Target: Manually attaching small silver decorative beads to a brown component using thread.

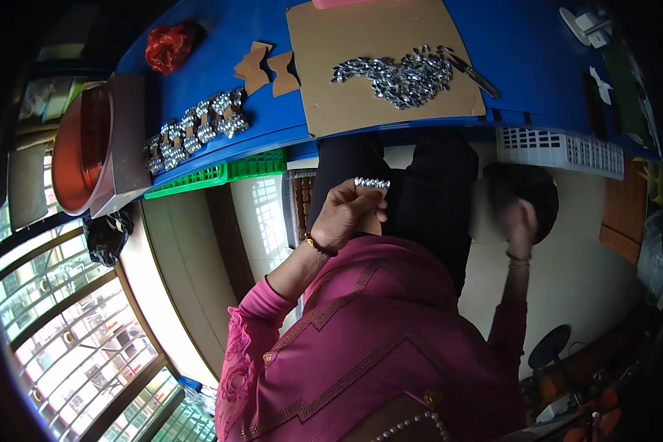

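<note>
My left hand [339,215] is closed on a small brown cardboard card [371,223], held over my lap. A row of shiny silver beads [372,183] runs along the card's top edge. Out to the right, beside my leg, my right hand [523,221] is smeared by motion, so its fingers and anything in them cannot be made out. On the table, a heap of loose, pointed silver beads [409,79] lies on a cardboard sheet [324,107]. A slim dark tool, perhaps tweezers [476,76], rests at the heap's right. Bare notched cards [284,74] lie left of the sheet.
Several bead-covered cards [199,127] line the blue table's [221,37] left front edge. A crumpled red bag [169,48] lies behind them. A reddish tub [81,151] stands left. Green [254,165] and white baskets [560,149] sit under the tabletop.
</note>
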A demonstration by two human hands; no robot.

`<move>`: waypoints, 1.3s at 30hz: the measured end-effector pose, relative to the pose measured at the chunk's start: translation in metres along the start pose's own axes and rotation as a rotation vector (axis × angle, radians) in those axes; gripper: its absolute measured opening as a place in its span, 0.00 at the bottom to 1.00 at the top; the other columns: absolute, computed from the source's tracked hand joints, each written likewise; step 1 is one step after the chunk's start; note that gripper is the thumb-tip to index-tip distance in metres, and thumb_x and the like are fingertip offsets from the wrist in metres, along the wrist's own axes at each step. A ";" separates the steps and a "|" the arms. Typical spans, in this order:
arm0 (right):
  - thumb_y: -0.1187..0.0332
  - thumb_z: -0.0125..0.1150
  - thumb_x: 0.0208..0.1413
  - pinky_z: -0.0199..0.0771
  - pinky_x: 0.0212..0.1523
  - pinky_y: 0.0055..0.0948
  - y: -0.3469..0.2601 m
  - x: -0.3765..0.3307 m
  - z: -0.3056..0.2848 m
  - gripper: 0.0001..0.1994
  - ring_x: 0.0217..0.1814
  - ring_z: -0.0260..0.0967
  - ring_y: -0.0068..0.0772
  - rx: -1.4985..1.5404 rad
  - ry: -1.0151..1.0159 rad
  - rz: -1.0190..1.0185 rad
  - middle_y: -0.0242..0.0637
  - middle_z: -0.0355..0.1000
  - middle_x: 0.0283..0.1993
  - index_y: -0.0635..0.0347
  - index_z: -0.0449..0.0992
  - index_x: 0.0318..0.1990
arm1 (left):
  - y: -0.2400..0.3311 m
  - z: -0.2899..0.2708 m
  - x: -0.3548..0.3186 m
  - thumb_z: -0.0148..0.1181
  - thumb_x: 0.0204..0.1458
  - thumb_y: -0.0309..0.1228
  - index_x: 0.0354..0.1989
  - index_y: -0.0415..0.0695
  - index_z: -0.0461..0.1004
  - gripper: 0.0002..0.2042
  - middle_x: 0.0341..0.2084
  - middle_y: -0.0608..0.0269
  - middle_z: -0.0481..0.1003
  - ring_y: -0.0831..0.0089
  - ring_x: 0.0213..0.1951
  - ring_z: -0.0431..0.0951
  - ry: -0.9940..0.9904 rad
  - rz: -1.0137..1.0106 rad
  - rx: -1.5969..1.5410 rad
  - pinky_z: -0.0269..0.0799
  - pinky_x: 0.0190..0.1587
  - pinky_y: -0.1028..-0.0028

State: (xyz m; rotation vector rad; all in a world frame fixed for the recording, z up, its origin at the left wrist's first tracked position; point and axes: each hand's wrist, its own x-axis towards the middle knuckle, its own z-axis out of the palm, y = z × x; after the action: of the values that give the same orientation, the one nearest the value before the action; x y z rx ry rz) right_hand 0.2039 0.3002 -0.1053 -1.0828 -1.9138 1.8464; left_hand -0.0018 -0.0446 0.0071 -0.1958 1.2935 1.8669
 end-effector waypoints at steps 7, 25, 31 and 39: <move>0.75 0.52 0.52 0.59 0.16 0.20 -0.141 -0.055 0.187 0.01 0.16 0.64 0.21 -0.317 -0.653 -0.382 0.35 0.65 0.17 0.61 0.68 0.31 | -0.003 0.009 -0.010 0.54 0.47 0.22 0.31 0.40 0.71 0.03 0.24 0.62 0.74 0.75 0.25 0.74 -0.021 -0.017 -0.012 0.70 0.32 0.77; 0.75 0.51 0.51 0.65 0.22 0.24 -0.140 -0.065 0.190 0.03 0.22 0.69 0.31 -0.284 -0.720 -0.450 0.39 0.69 0.24 0.61 0.68 0.34 | -0.010 0.011 -0.008 0.55 0.46 0.21 0.31 0.37 0.73 0.04 0.23 0.60 0.74 0.74 0.24 0.75 -0.112 -0.167 -0.298 0.71 0.30 0.77; 0.76 0.50 0.52 0.65 0.23 0.23 -0.139 -0.069 0.188 0.04 0.23 0.69 0.29 -0.255 -0.697 -0.445 0.39 0.69 0.25 0.62 0.67 0.35 | -0.010 0.012 -0.007 0.56 0.45 0.21 0.30 0.37 0.74 0.04 0.24 0.60 0.74 0.73 0.24 0.75 -0.138 -0.198 -0.381 0.72 0.31 0.76; 0.77 0.48 0.53 0.68 0.28 0.21 -0.137 -0.071 0.191 0.05 0.28 0.72 0.28 -0.163 -0.720 -0.463 0.38 0.71 0.27 0.63 0.66 0.37 | -0.014 0.010 -0.008 0.54 0.45 0.21 0.30 0.36 0.73 0.04 0.23 0.60 0.74 0.73 0.24 0.74 -0.170 -0.196 -0.394 0.71 0.32 0.76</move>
State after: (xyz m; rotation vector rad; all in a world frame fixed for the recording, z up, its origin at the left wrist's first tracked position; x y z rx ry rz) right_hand 0.0838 0.1237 0.0163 0.0659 -2.4414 1.9592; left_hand 0.0163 -0.0390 0.0068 -0.3490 0.7548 1.9056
